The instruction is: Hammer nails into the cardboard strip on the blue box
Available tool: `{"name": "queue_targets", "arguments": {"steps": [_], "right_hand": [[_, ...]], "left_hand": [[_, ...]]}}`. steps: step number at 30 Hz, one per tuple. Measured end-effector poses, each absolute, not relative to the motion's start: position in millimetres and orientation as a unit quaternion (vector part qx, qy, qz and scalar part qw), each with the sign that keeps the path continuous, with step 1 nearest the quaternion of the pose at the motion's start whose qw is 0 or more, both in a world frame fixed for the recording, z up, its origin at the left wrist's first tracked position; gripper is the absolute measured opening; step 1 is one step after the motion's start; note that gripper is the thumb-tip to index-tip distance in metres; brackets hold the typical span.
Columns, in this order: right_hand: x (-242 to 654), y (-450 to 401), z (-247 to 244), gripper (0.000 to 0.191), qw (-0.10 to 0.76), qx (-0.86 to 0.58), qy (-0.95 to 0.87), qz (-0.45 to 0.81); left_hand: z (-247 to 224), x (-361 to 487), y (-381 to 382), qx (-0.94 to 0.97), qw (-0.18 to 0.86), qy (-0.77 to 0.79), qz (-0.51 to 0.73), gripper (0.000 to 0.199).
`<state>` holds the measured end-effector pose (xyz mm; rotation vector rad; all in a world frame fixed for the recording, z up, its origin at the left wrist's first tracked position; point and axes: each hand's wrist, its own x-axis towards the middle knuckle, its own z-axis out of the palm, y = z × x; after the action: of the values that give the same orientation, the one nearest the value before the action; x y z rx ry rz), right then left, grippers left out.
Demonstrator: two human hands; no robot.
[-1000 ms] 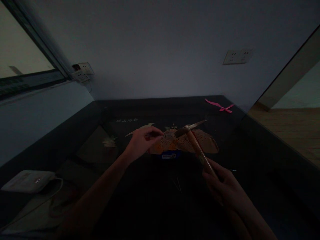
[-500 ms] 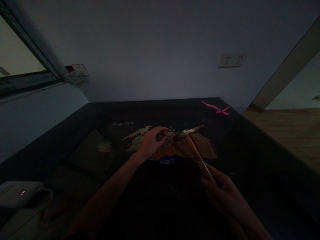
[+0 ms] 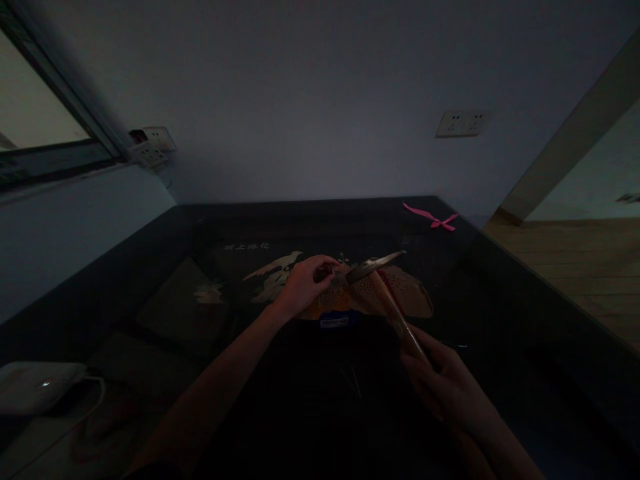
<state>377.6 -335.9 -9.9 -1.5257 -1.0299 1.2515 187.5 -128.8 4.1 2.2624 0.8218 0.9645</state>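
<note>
My left hand (image 3: 306, 285): bare, slim fingers, narrow bare wrist. Left forearm (image 3: 225, 373): bare, slender, widening toward elbow, lower part deep in shadow. Dark edge (image 3: 157, 471) at its bottom end, maybe sleeve, too dim to tell. My right hand (image 3: 443, 373): bare too, rounded knuckles, bare wrist. Right forearm (image 3: 493, 427): bare, outline soft in dimness.

White device (image 3: 37, 388): cut off by left edge. Left hand (image 3: 305, 283): fingertips too dark to resolve; any small item pinched there indeterminate. Right forearm (image 3: 500, 437): truncated at bottom edge.
</note>
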Motion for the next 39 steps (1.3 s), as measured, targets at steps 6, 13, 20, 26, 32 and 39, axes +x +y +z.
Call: {"name": "queue_targets", "arguments": {"steps": [6, 13, 20, 26, 32, 39], "right_hand": [[376, -333, 8, 0.062, 0.426, -0.625, -0.456, 0.468], [384, -321, 66, 0.057, 0.378, -0.633, -0.558, 0.38], [374, -297, 90, 0.043, 0.305, -0.598, -0.669, 0.319], [367, -303, 97, 0.049, 0.328, -0.617, -0.644, 0.312], [365, -300, 88, 0.037, 0.326, -0.61, -0.659, 0.295], [368, -303, 88, 0.042, 0.322, -0.622, -0.648, 0.298]], "left_hand": [[-1, 186, -126, 0.838, 0.293, 0.295, 0.353, 0.024], [-9, 187, -121, 0.816, 0.332, 0.32, 0.348, 0.025], [-10, 186, -119, 0.822, 0.316, 0.337, 0.332, 0.023], [-13, 187, -120, 0.815, 0.336, 0.321, 0.347, 0.02], [-10, 187, -120, 0.817, 0.327, 0.338, 0.332, 0.024], [-11, 187, -120, 0.818, 0.33, 0.332, 0.334, 0.019]]}}
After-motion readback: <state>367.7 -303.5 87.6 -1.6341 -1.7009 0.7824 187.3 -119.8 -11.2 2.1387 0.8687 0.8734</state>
